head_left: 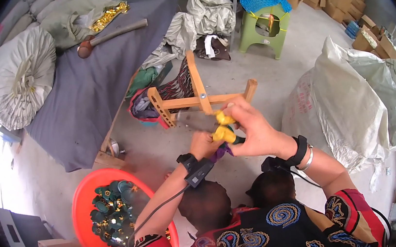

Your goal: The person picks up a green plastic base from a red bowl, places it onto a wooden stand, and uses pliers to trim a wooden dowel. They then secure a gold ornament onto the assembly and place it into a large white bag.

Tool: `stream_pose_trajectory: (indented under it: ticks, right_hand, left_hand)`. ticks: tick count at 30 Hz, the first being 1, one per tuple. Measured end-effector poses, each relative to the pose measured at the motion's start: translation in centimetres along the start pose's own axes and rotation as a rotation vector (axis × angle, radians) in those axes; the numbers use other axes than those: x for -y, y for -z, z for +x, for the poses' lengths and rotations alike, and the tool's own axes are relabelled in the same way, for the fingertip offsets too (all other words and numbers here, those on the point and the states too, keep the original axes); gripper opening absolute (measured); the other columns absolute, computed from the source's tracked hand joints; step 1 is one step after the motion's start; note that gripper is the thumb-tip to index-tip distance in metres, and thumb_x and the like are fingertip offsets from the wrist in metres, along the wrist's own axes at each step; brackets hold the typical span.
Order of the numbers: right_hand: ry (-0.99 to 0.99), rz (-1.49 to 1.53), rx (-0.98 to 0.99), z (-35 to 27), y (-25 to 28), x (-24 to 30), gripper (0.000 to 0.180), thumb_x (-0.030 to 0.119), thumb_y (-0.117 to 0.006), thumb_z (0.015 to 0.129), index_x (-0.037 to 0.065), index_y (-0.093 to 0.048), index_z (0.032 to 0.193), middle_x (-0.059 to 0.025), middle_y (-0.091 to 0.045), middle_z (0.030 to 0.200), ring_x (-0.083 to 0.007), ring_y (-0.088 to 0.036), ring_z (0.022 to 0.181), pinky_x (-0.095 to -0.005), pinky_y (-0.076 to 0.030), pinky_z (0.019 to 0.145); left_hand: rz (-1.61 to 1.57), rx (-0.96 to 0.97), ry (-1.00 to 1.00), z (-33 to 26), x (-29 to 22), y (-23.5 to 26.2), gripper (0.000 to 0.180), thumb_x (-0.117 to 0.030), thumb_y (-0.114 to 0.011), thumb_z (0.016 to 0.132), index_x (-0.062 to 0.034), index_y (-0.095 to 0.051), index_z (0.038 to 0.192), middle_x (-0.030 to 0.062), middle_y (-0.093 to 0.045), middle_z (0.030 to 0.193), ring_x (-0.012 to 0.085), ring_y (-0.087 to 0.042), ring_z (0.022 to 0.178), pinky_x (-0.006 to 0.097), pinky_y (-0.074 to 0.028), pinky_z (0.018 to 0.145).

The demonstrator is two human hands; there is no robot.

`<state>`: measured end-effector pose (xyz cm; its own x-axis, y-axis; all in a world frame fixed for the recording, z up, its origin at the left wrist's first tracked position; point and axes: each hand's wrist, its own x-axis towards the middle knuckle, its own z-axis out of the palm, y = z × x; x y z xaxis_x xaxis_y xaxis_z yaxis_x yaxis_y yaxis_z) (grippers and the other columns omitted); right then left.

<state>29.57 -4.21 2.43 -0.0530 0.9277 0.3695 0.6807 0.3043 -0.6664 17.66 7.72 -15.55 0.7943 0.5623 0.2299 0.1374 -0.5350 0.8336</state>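
From my remote seat, I see the left forearm (164,195) slanting up and inward, and the right forearm (328,169) angling in from the opposite side. My left hand (204,145) is curled, its back showing; my right hand (259,128) arches just beside it, fingers bent toward the left. Some fingertips are hidden, so I can't judge either grip.

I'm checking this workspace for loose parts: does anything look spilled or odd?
Only slightly: at the upper left, a sack lies open on the dark cloth, its gold pieces exposed near the mallet, which looks insecure. I can't tell whether any have spilled.
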Motion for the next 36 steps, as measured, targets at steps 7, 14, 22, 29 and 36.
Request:
stream_pose_trajectory:
  ticks: [7,14,22,29,36]
  right_hand:
    - [-0.11,0.227,-0.528,-0.4,2.7,-1.1,0.048,0.007,-0.067,0.062,0.0,-0.049,0.106,-0.0026,-0.051,0.088,-0.0119,-0.05,0.077,-0.0268,-0.045,0.064]
    - [-0.341,0.674,-0.761,-2.4,2.1,-4.1,0.045,0.001,-0.06,0.063,-0.002,-0.051,0.107,0.0008,-0.049,0.078,-0.0079,-0.047,0.068,-0.0217,-0.04,0.062]
    - [-0.441,0.823,-0.588,-4.5,-2.4,-3.3,0.041,0.007,-0.066,0.064,-0.002,-0.054,0.102,-0.0072,-0.06,0.086,-0.0151,-0.056,0.08,-0.0293,-0.047,0.072]
    - [-0.207,0.356,-0.748,-5.8,-5.0,-8.3,0.037,0.023,-0.072,0.067,-0.002,-0.056,0.09,-0.0182,-0.058,0.088,-0.0279,-0.059,0.084,-0.0372,-0.046,0.072]
    - [-0.191,0.518,-0.446,-5.9,-1.4,-2.2,0.039,0.016,-0.072,0.069,0.0,-0.055,0.1,-0.0094,-0.06,0.092,-0.0172,-0.056,0.085,-0.0321,-0.047,0.074]
  left_hand:
    - [-0.777,-0.129,0.149,-0.6,-3.5,4.9,0.028,-0.014,-0.059,0.084,-0.0031,-0.057,0.11,0.0117,-0.063,0.104,0.0296,-0.064,0.086,0.036,-0.052,0.075]
    - [-1.44,0.167,0.204,0.1,-10.9,9.4,0.052,-0.036,-0.045,0.087,0.0021,-0.044,0.123,0.0275,-0.052,0.118,0.0442,-0.058,0.096,0.043,-0.052,0.074]
    - [-0.859,0.126,-0.063,5.2,-26.9,6.2,0.041,-0.033,-0.05,0.089,0.0006,-0.048,0.113,0.023,-0.056,0.111,0.0359,-0.062,0.091,0.037,-0.051,0.074]
    - [-0.497,0.247,-0.658,15.0,-41.2,-5.7,0.036,-0.018,-0.055,0.09,0.0012,-0.045,0.119,0.014,-0.057,0.112,0.0212,-0.057,0.105,0.029,-0.044,0.086]
    - [-0.15,-0.176,-0.629,16.2,-34.2,-1.9,0.061,-0.033,-0.064,0.081,-0.0014,-0.041,0.129,0.0229,-0.054,0.118,0.0324,-0.051,0.114,0.035,-0.04,0.092]
